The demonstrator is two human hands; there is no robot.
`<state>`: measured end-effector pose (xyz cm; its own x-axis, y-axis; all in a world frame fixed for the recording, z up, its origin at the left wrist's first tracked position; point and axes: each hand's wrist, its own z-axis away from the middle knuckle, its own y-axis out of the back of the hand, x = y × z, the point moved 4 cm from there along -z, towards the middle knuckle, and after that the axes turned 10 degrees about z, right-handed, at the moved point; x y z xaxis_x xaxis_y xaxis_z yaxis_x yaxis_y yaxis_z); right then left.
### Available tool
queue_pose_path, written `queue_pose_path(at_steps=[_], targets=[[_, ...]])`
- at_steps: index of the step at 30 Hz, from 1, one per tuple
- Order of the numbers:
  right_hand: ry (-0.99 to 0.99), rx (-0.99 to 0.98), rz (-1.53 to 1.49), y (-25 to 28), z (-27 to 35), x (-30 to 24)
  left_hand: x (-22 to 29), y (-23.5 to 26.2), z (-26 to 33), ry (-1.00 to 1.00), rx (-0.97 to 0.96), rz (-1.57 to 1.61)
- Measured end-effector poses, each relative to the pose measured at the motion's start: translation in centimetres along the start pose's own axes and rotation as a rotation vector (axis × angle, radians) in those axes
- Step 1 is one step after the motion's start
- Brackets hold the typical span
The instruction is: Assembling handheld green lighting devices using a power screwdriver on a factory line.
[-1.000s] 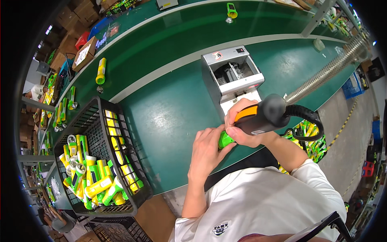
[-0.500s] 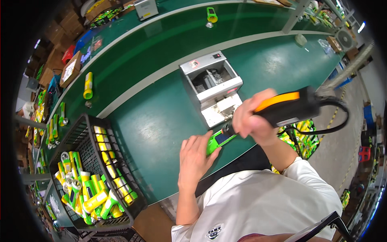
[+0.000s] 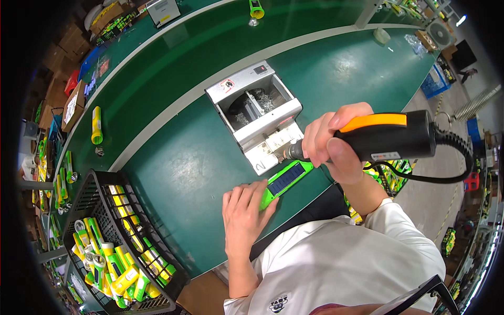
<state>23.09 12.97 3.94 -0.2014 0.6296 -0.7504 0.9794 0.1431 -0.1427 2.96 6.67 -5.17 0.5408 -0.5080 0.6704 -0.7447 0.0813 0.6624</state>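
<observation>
My left hand [image 3: 244, 210] lies on the table, its thumb and fingers round the near end of a green flashlight body [image 3: 286, 178] with a dark solar panel. In my right hand [image 3: 336, 139] is a black electric screwdriver [image 3: 388, 137] with an orange lever and a coiled cable. Its tip reaches the front ledge of a grey metal screw feeder [image 3: 270, 121], just beyond the flashlight's far end. Loose screws show in the feeder's open tray. Whether a screw is on the bit is too small to tell.
Left of me stands a black plastic crate [image 3: 181, 281] filled with yellow and green flashlights [image 3: 123, 278]. A yellow flashlight [image 3: 97, 125] rests on the raised green strip, another [image 3: 256, 9] at the far edge. More flashlights sit below the table's right edge, under the cable.
The screwdriver tip has left the flashlight and moved up to the feeder's ledge. The solar panel is now uncovered. My left hand still holds the flashlight, and the view has shifted slightly.
</observation>
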Motion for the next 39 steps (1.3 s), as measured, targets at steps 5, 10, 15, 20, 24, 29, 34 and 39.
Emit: queue_pose_path(at_steps=[5, 10, 15, 20, 24, 29, 34, 39], targets=[[-0.032, -0.128, 0.488, -1.7, -2.0, -0.4, 0.4, 0.0, -0.5, -0.023, 0.01, 0.001], [-0.548, -0.151, 0.222, -4.2, -6.4, 1.8, -0.1, -0.2, 0.0, -0.039, 0.042, -0.025], [-0.463, -0.043, 0.027, -3.4, -4.3, 0.6, 0.1, -0.5, -0.1, -0.063, 0.084, -0.039], [-0.35, -0.146, 0.025, -3.8, -0.1, -0.2, 0.2, -0.6, -0.2, -0.072, 0.101, -0.017], [-0.337, -0.178, 0.094, -4.6, 1.7, 0.1, 0.0, -0.4, 0.1, -0.07, 0.098, -0.01], [-0.353, -0.164, 0.089, -4.6, 2.3, 0.8, -0.3, -0.9, 0.1, -0.069, 0.054, -0.026], [-0.404, -0.142, 0.062, -4.6, 2.9, 1.7, -0.6, -0.9, 0.1, -0.054, 0.053, -0.014], [-0.304, -0.184, 0.067, -4.8, 4.1, 1.9, -0.6, -0.5, 0.0, -0.05, 0.051, -0.017]])
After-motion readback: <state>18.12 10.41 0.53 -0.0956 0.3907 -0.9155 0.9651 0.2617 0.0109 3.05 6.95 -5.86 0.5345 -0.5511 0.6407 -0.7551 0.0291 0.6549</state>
